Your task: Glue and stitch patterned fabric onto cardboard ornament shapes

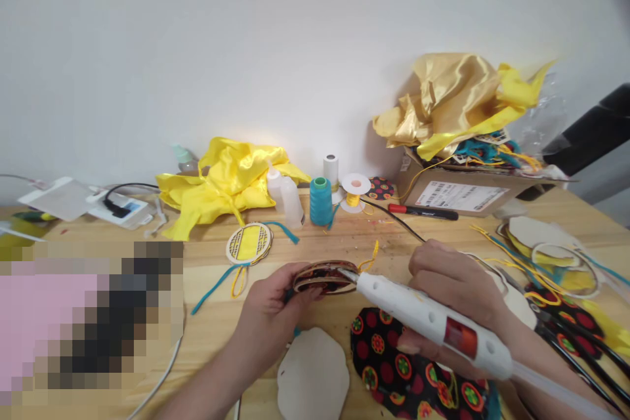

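My left hand (275, 305) grips a round wooden ornament (325, 275) by its left edge, held tilted above the table with dark fabric showing between its layers. A white hot glue gun (433, 318) is in my right hand (453, 295), its metal nozzle touching or very close to the ornament's upper right rim. A yellow cord (370, 257) sticks out beside the nozzle. Beneath the hands lie a scalloped pale wooden piece (314, 374) and black fabric with colourful circles (394, 364). My right fingers are partly hidden behind the gun.
Yellow satin (226, 177), a teal thread spool (321, 202), white squeeze bottles (294, 203) and a red marker (423, 212) stand or lie farther back. A cardboard box (443, 187) heaped with cloth is at right, near scissors (581, 354). A finished-looking yellow round ornament (249, 243) lies left.
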`<state>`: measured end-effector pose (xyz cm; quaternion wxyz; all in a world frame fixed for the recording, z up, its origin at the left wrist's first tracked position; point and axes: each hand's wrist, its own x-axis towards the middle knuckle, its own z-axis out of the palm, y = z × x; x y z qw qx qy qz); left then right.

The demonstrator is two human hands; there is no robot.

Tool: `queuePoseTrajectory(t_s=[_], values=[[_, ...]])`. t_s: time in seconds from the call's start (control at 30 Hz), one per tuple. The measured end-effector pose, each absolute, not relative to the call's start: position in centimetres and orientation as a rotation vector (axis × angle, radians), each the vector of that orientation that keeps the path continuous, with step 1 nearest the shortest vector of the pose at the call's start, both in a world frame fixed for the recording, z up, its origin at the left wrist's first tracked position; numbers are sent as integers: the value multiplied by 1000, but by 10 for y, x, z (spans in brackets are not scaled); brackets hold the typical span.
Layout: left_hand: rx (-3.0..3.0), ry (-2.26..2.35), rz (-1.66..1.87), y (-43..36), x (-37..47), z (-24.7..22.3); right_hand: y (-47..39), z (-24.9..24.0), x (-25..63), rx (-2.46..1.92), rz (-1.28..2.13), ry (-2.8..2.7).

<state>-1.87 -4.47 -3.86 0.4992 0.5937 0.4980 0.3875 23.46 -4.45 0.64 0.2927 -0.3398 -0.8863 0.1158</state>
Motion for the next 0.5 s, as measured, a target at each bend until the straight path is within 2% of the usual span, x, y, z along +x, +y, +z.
queuePoseTrajectory(t_s=[0.5], values=[[1344,1178,970,-44,-18,-36,-40,11,237,-882,262,-2363]])
